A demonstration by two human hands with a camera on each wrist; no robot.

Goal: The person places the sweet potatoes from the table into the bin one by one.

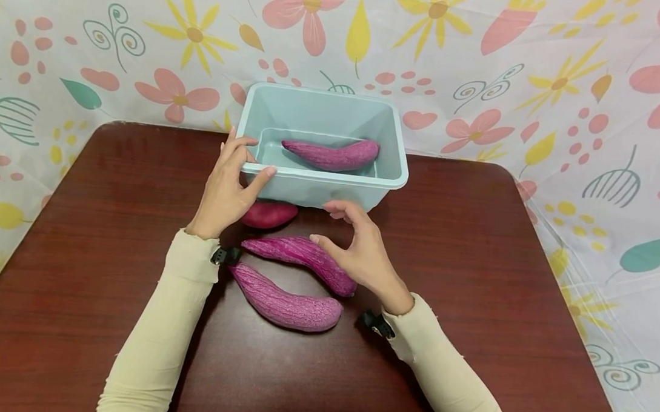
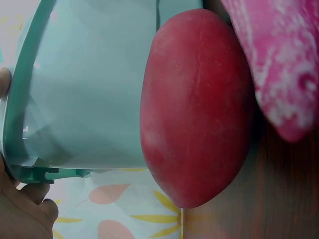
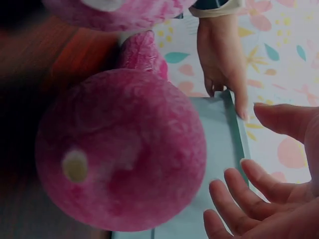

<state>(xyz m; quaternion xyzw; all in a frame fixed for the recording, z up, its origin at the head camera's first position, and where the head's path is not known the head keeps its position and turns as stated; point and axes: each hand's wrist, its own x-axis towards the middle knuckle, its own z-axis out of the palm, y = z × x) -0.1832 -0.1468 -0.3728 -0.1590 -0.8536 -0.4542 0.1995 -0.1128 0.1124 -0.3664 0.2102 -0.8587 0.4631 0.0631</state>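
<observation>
Fingers of the left hand (image 1: 224,190) are hooked over the near-left corner of the light blue bin (image 1: 316,189), thumb on the near rim; the right hand (image 1: 363,249) hovers with thumb and fingers wide apart, holding nothing. Behind it all hangs a floral cloth (image 1: 336,39), and before that spreads the dark brown table (image 1: 459,253), bin at its far side. Nearest purple vegetable (image 1: 285,304): long, curved, on the table. Second purple vegetable (image 1: 301,252): just beyond, below the right thumb, contact impossible to tell. Third purple vegetable (image 1: 337,158): inside the bin, toward the right. Smallest of the lot, a red oval vegetable (image 1: 269,216) lies close by the bin's near wall, at left.
</observation>
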